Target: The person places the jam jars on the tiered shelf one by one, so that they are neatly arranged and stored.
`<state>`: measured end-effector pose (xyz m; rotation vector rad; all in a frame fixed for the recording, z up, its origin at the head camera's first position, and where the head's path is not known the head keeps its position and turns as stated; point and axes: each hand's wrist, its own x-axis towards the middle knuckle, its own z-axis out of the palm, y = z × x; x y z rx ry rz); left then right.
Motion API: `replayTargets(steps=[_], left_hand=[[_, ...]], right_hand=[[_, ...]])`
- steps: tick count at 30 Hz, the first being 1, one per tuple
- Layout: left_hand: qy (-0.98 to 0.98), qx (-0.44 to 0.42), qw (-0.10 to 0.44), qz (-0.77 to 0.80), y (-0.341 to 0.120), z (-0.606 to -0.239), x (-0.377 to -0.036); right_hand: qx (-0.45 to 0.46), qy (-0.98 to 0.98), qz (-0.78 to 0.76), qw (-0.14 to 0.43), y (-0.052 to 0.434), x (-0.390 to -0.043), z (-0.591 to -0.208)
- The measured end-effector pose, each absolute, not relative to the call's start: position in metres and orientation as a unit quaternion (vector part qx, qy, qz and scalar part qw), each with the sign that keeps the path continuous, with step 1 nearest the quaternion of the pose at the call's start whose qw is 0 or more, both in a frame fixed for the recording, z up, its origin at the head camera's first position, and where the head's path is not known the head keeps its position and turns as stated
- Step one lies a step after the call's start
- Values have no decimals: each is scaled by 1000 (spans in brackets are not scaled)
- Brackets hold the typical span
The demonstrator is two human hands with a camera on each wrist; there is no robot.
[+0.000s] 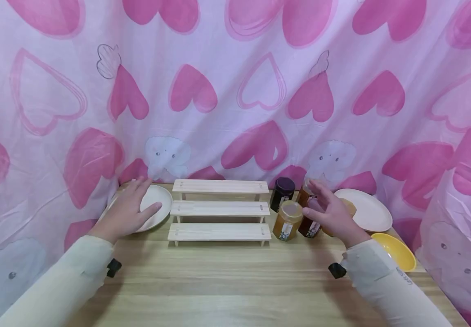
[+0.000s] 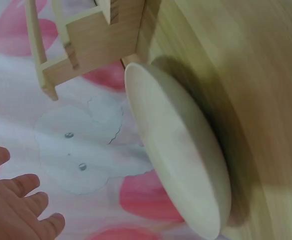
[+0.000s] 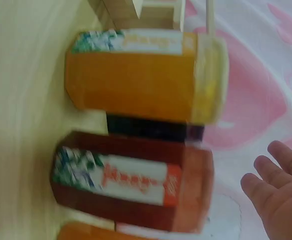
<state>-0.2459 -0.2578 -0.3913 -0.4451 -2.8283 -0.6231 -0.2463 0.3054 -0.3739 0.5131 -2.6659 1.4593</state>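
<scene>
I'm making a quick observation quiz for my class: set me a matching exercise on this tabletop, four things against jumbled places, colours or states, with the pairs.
Things
1. Wooden rack
2. Small dish
3. Jar nearest the rack's front tier
4. Left hand

Places, colours, states
A. Amber contents under a pale lid
B. Fingers apart, holding nothing
C. Between the left plate and the group of jars
D. Bright yellow

Pairs: 1-C, 2-D, 3-A, 4-B

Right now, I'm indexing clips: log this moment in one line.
left hand: empty, near plate; right hand: empty, near jars; wooden rack: between hands
</scene>
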Motion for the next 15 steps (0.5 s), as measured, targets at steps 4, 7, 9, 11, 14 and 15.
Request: replayTargets(steps=[4, 7, 9, 11, 14, 15], left_hand=[[-948, -162, 104, -255, -251, -397, -254], [-940, -162, 103, -281, -245, -401, -260], [-937, -160, 102, -294, -241, -404, -264], [-934, -156, 97, -307, -237, -407, -268], [-929, -146, 91, -328, -232, -412, -276], [-927, -143, 90, -335, -231, -413, -278]], right_hand=[[162, -860, 484, 35, 297, -245, -381], [162, -858, 485, 40, 291, -245, -386], [163, -858, 486, 41, 288, -245, -390], [164, -855, 491, 39, 284, -244, -393], [161, -851, 499, 34, 281, -243, -399], [160, -850, 500, 35, 280, -243, -400]])
